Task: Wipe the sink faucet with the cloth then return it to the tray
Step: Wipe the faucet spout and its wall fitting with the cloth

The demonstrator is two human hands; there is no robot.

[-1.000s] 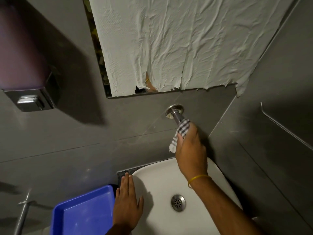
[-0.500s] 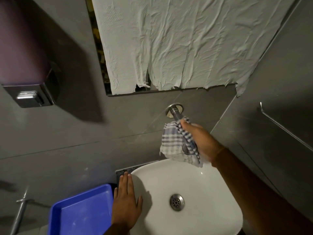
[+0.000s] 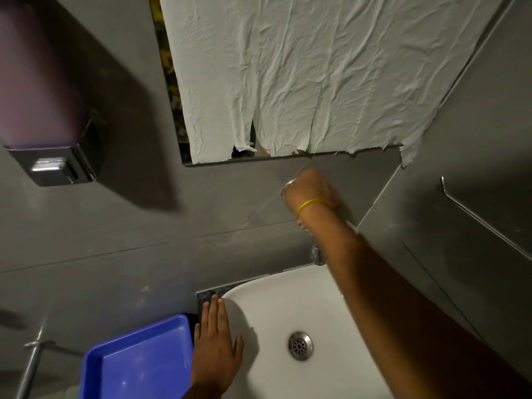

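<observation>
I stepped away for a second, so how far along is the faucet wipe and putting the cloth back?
Done: nothing visibly finished. In hand: the right hand is up at the faucet base on the wall, hiding the cloth, apparently mid-wipe; the left hand rests flat on the sink rim. Left: the blue tray holds no cloth yet.

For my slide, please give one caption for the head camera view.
Right hand reaches to the faucet base at the wall; left hand rests on the sink rim.

Bathroom/washroom: white basin (image 3: 288,306) w/ drain (image 3: 300,345), grey tiled wall (image 3: 144,226), wall soap dispenser (image 3: 43,110), paper-covered mirror (image 3: 184,133).
</observation>
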